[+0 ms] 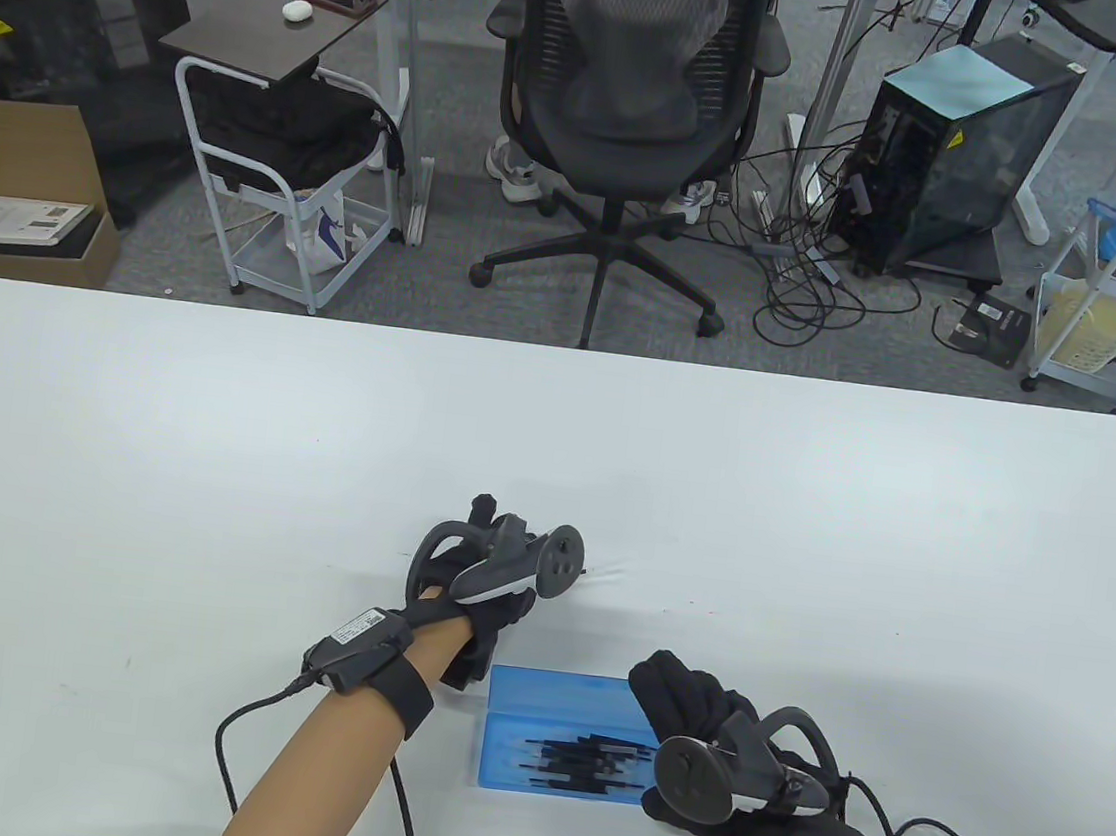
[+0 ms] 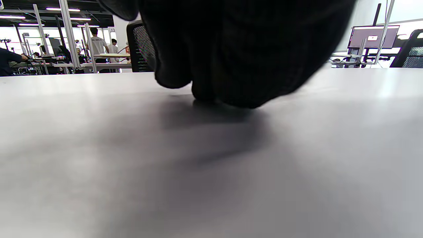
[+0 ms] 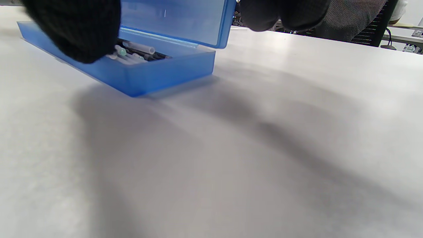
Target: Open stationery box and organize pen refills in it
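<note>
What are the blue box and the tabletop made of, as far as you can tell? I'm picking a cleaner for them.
The stationery box looks like translucent blue plastic, smooth and slightly glossy: the raised lid lets light through and the pen refills show inside. The table looks like a matte white laminate or coated board, with soft shadows and only faint sheen; its core cannot be told.
</note>
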The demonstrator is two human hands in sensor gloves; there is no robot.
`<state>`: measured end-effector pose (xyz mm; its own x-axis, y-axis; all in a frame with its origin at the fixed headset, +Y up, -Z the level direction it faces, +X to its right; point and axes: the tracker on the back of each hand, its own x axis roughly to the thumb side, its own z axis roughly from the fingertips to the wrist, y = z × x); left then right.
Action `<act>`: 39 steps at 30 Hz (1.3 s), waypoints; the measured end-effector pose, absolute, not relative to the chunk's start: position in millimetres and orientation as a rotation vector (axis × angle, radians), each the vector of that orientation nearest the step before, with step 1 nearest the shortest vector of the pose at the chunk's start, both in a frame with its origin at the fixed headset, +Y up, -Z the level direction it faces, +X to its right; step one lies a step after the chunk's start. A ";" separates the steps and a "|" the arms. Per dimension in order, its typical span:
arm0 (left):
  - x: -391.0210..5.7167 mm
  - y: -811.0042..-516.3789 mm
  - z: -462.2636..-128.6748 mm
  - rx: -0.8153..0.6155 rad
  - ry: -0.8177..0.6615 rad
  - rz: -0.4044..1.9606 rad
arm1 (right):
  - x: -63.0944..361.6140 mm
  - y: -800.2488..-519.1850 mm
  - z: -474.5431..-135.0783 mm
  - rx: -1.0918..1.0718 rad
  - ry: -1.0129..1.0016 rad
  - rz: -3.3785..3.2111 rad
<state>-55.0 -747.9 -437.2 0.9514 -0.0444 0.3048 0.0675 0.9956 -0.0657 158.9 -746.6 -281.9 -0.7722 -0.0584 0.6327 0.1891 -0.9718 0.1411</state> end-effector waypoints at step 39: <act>-45.2 -701.9 -242.1 0.141 -0.742 -0.162 | 158.5 -746.4 -281.0 -0.991 -0.287 -2.817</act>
<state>-45.2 -701.9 -242.1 0.7260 -0.1957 0.6592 0.0963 0.9781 0.1844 158.5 -746.4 -281.0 -0.7730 -0.0695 0.6306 0.1952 -0.9718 0.1322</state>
